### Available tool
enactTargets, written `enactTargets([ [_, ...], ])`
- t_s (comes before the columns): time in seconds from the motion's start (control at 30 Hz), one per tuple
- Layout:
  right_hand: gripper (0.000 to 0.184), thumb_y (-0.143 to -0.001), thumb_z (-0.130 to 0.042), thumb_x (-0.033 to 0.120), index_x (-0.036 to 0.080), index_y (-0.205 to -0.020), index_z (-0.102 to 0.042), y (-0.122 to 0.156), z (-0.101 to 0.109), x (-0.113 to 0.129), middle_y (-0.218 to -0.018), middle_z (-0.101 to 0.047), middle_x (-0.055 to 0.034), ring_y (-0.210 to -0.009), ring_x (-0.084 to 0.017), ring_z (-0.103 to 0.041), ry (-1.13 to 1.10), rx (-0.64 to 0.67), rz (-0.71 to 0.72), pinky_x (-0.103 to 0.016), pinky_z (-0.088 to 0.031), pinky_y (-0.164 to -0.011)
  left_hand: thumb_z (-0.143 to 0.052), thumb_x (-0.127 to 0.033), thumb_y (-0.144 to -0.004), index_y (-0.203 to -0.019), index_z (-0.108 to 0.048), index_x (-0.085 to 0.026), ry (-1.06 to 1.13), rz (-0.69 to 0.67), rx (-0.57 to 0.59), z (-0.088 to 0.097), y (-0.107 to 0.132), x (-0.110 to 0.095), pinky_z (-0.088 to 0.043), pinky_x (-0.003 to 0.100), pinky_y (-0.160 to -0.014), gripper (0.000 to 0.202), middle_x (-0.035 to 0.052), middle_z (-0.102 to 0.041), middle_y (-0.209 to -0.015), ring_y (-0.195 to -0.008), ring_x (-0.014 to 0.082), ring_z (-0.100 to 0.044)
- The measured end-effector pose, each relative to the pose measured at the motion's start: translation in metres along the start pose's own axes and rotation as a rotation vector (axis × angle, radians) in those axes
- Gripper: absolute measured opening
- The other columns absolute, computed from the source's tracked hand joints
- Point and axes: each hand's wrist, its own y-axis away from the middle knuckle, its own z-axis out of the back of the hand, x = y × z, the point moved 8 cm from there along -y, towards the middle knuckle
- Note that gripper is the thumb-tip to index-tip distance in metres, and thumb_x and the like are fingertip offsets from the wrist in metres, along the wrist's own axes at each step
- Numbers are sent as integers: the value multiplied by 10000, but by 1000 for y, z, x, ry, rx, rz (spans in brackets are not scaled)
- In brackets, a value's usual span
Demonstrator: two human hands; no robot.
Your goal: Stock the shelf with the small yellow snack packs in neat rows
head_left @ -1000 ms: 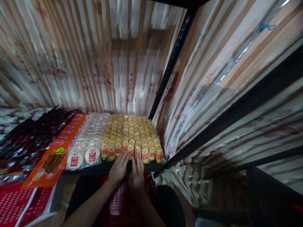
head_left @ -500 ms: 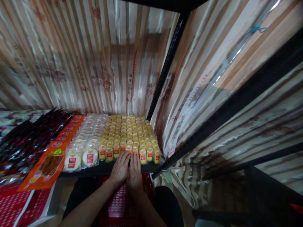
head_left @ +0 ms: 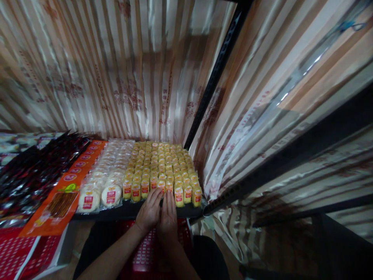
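Rows of small yellow wrapped snack packs (head_left: 145,188) with red labels stand close together on a black shelf (head_left: 125,210). My left hand (head_left: 149,208) lies flat with its fingers stretched out, the tips against the front packs in the middle. Beside it, my right hand (head_left: 168,214) also has straight fingers, touching the front of the packs just to the right. Neither hand is wrapped round anything. The fingers partly cover the packs they touch. To the left of the yellow packs are two rows of round white wrapped crackers (head_left: 111,195).
An orange snack bag (head_left: 62,194) and a heap of dark shiny packets (head_left: 35,175) lie at the left. Red baskets (head_left: 17,249) are below the shelf. A black post (head_left: 208,91) rises at the back corner, before striped sheeting (head_left: 140,70).
The view has shifted slightly, so the post and right-hand frame appear farther right. Both hands stay against the front yellow packs, with fingers still straight.
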Motion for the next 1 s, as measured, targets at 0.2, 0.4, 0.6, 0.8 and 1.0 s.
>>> enactTargets([
  [0.2,557,-919,-331,180,140,-1440,-136,3,-2,-2,-1412,-356,-195,-1344,-280,-265,-2,-21,-11,-562,-396,-979,-321,-111,-828,-1275,-473,-104,0,4,-11,-4,4,1,-413,452,-1009,473,140,-511,-1295,-1248,237,-404],
  [0.4,563,-919,-311,182,157,-1444,-109,5,-5,-5,-1454,-285,-179,-1349,-270,-258,-49,36,-17,-554,-380,-995,-341,-137,-841,-1245,-502,-99,6,19,7,-1,5,0,-410,461,-1000,437,155,-515,-1279,-1236,251,-415],
  [0.6,552,-913,-317,209,127,-1435,-157,3,-3,-4,-1465,-249,-189,-1362,-284,-214,-51,48,-14,-566,-361,-999,-329,-96,-825,-1208,-535,-136,42,48,-25,7,4,0,-415,443,-998,436,129,-521,-1258,-1219,235,-424],
  [0.8,475,-893,-304,164,144,-1367,-332,14,12,6,-1339,-434,-162,-1281,-243,-350,-147,99,-15,-500,-388,-989,-390,-154,-858,-1032,-604,-133,66,20,-66,17,41,-15,-461,407,-934,277,127,-587,-1098,-1092,229,-497],
  [1.0,377,-868,-343,153,166,-1202,-516,89,9,12,-1091,-591,-118,-1050,-220,-529,-192,175,-222,-428,-458,-888,-430,-106,-818,-1008,-605,-152,299,202,358,-23,109,-18,-469,375,-891,262,103,-623,-1044,-1009,206,-546],
])
